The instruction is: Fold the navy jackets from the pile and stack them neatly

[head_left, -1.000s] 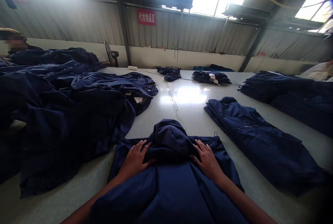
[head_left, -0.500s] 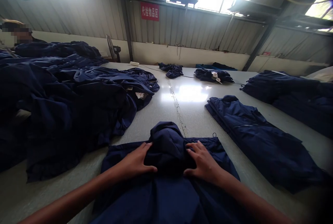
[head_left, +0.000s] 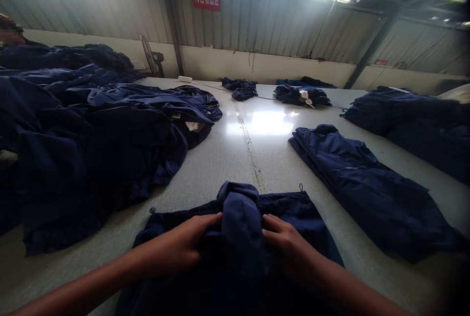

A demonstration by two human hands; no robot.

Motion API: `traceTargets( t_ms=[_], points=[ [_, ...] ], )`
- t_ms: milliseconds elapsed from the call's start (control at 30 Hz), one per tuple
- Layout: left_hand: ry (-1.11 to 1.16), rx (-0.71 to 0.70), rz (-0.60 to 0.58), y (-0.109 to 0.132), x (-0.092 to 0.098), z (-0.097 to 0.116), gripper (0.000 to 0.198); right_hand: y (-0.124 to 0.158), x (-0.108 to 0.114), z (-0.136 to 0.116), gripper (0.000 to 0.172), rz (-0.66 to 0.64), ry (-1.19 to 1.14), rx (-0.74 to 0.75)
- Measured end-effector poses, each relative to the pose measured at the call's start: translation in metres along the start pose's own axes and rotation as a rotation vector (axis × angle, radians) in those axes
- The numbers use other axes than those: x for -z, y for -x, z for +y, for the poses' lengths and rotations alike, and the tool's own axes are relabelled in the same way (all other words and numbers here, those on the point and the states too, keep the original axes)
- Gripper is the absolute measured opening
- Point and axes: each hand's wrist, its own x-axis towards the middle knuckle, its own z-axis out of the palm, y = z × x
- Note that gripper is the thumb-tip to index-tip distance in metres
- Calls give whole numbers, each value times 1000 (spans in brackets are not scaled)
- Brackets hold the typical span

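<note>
A dark navy jacket point(head_left: 293, 208) lies on the table right in front of me, with its hood point(head_left: 240, 228) bunched up in the middle. My left hand point(head_left: 193, 237) grips the hood's left side, its fingertips partly lost in the dark cloth. On the other side, my right hand point(head_left: 281, 237) is closed on the hood's right edge with bent fingers. Small cord loops stick out at the jacket's two far corners. Below the hands the cloth is too dark to make out.
A large heap of navy garments point(head_left: 110, 139) covers the table's left side. To the right lie a folded navy jacket point(head_left: 360, 179) and a thick stack of garments point(head_left: 411, 115). Small bundles point(head_left: 303, 95) and a fan point(head_left: 152, 56) are farther back. At far left is a person point(head_left: 11, 32).
Both hands have gone from spread fingers to gripping the hood, which is now squeezed narrower and drawn toward me. My view has tilted down slightly.
</note>
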Motion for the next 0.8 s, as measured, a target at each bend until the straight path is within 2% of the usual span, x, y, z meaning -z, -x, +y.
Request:
traceTargets(
  t_ms=[133, 267, 367, 433, 467, 533, 600, 633, 733, 800],
  points=[
    [-106, -182, 183, -9, 39, 41, 61, -28, 49, -13, 48, 34, 1, 132],
    [-251, -306, 366, -42, 92, 67, 58, -80, 107, -7, 48, 239, 251, 324],
    [-468, -357, 578, -76, 133, 72, 55, -126, 140, 15, 38, 376, 509, 335],
    [-607, -309, 689, -97, 150, 65, 56, -155, 148, 37, 37, 414, 586, 268],
    [-651, -279, 719, -106, 153, 58, 58, -167, 147, 49, 43, 426, 600, 196],
    [-699, -210, 725, -122, 150, 39, 69, -183, 134, 72, 66, 432, 608, -32],
    [-718, -100, 647, -132, 133, 15, 77, -188, 111, 92, 77, 384, 591, -261],
    [-721, -26, 574, -136, 122, 2, 77, -186, 97, 102, 74, 327, 581, -334],
    [-701, 143, 340, -138, 82, -38, 65, -168, 53, 128, 60, 83, 587, -425],
    [-645, 196, 235, -137, 60, -63, 64, -153, 30, 143, 61, -51, 589, -476]
  ],
)
